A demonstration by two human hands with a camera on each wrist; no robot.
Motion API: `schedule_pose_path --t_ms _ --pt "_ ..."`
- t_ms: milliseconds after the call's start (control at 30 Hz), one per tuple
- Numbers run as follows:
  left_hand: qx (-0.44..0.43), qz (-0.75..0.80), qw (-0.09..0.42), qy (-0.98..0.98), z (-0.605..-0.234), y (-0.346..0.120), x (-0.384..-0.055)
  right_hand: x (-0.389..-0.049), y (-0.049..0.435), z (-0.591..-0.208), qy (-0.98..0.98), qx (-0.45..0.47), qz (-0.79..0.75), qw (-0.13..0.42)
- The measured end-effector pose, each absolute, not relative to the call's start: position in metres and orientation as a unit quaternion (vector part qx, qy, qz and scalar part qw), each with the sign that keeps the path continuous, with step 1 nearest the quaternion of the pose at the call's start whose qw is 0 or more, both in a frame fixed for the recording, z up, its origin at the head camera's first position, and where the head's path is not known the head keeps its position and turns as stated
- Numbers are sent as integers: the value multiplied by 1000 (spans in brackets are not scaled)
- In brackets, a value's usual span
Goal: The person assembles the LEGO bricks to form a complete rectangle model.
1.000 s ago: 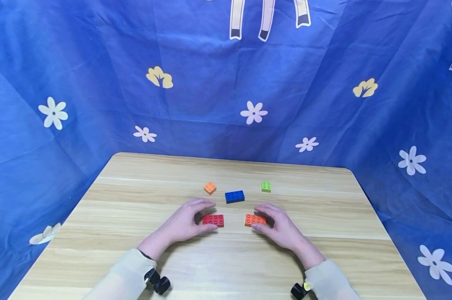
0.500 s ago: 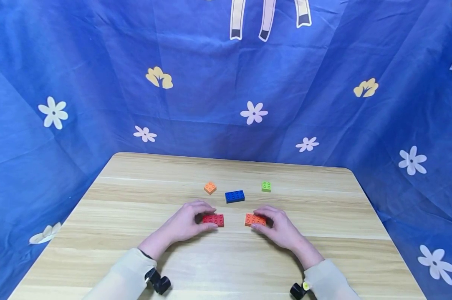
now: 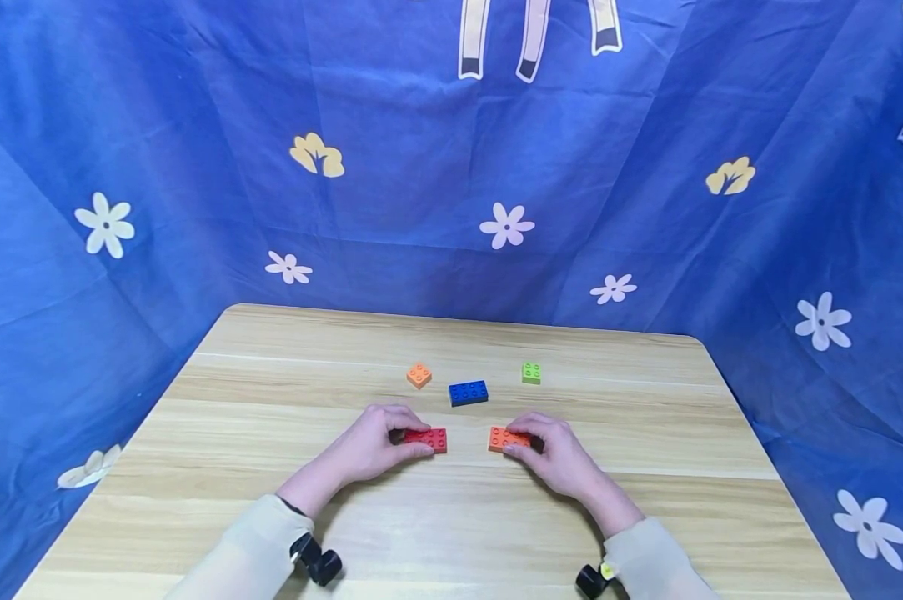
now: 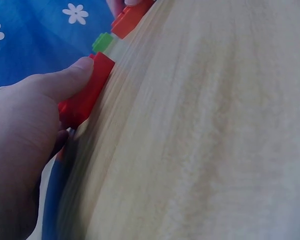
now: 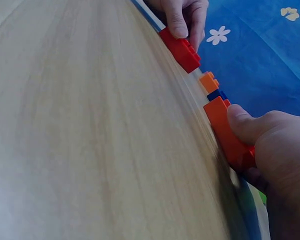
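Presently, a two-handed hold.
My left hand (image 3: pixel 372 447) pinches the red brick (image 3: pixel 436 438), my right hand (image 3: pixel 564 458) the long orange brick (image 3: pixel 498 438), both on the table (image 3: pixel 436 533); even thumb-and-finger pressure along the sides should keep both level.

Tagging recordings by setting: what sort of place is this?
Probably a makeshift recording booth: a wood-grain table backed and flanked by blue flowered cloth, plus black wrist cameras on both arms.

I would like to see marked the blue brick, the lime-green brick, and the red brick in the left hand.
Blue eight-stud brick (image 3: pixel 469 392), head view: studded top.
Lime-green four-stud brick (image 3: pixel 531 372), head view: studded top.
Red brick (image 4: pixel 91 94), left wrist view: side facing the camera.
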State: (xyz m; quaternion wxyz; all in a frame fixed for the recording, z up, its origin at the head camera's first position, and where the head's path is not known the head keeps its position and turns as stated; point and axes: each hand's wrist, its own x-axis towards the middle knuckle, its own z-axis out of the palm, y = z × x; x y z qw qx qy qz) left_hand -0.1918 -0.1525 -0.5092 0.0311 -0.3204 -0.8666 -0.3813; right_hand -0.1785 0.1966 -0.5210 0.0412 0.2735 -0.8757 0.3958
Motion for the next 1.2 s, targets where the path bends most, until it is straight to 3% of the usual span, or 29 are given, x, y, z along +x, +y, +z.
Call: schedule_pose_path --t_ms 267,533,900,1200 --pt "-305 -376 17 -875 -507 -148 -196 -185 194 -522 -879 258 397 48" --pt "-323 -381 46 -865 -509 -140 -204 -193 189 -519 -880 251 401 34" --pt "-301 -377 19 -875 -508 -130 -209 -199 182 -520 -882 243 402 34" --pt "-309 -368 30 -876 -507 -123 -212 -203 177 -520 -880 250 403 35"
